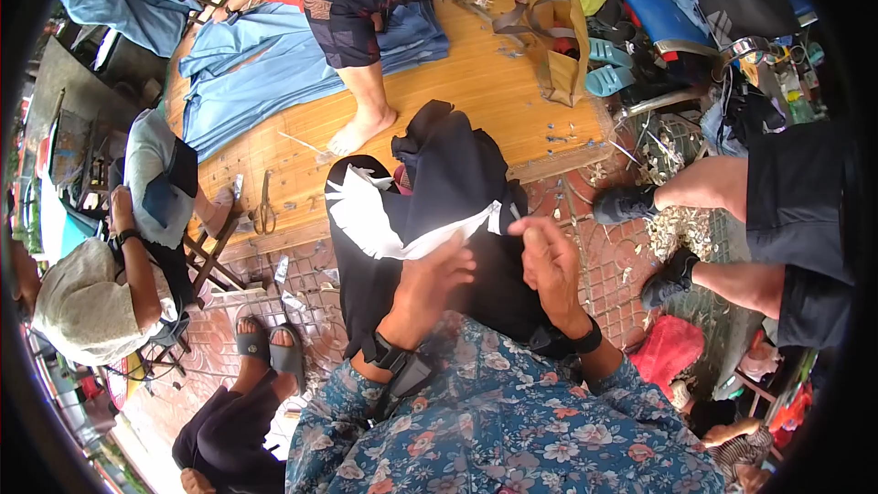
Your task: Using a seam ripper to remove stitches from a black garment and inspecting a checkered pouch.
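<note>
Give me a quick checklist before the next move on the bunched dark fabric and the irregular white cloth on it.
1. Bunched dark fabric in front of the person: ok, within the hands' area.
2. Irregular white cloth exposed: ok, bright against the dark fabric, though the left hand overlaps its lower edge in view.
3. Left hand's hold: cannot tell, blurred.
4. Right hand holding something: cannot tell; its fingers look drawn together near the cloth's narrow end.
5. Dark metal scissors away from both hands: ok, on the tan wooden platform.
</note>
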The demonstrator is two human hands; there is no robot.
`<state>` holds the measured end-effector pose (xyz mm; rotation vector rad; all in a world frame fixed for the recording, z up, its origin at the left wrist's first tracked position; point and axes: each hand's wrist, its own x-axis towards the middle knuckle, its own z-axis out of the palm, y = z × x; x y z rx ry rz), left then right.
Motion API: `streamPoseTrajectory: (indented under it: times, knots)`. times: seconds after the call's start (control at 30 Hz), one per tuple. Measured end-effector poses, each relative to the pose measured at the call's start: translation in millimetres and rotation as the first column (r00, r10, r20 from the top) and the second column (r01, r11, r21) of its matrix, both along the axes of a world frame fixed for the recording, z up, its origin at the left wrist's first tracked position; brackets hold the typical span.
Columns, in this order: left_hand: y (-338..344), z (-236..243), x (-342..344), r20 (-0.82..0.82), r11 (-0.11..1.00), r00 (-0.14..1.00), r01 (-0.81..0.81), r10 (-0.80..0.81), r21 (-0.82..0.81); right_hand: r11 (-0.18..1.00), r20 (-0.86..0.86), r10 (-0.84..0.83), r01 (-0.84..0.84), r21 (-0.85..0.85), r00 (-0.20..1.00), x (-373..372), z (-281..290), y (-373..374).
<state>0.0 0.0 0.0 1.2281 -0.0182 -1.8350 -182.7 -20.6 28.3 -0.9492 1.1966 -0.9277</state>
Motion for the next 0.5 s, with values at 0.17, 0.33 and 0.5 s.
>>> streamPoseTrajectory:
  times: [0.17, 0.33, 0.5]
  knots:
    - [-5, 1, -3, -0.017, 0.999, 0.999, -0.044, 0.043, -0.003, 0.947, 0.106, 0.192, -0.212, 0.24, 0.976, 9, -1, -1]
    - [-1, 5, -6, 0.012, 0.998, 0.998, -0.055, 0.055, -0.033, 0.878, 0.272, 0.163, -0.266, 0.398, 0.948, 2, -2, 1]
    - [0, 2, -9, -0.013, 0.997, 0.999, -0.044, 0.044, -0.068, 0.886, 0.331, 0.116, -0.248, 0.392, 0.937, 12, -1, 2]
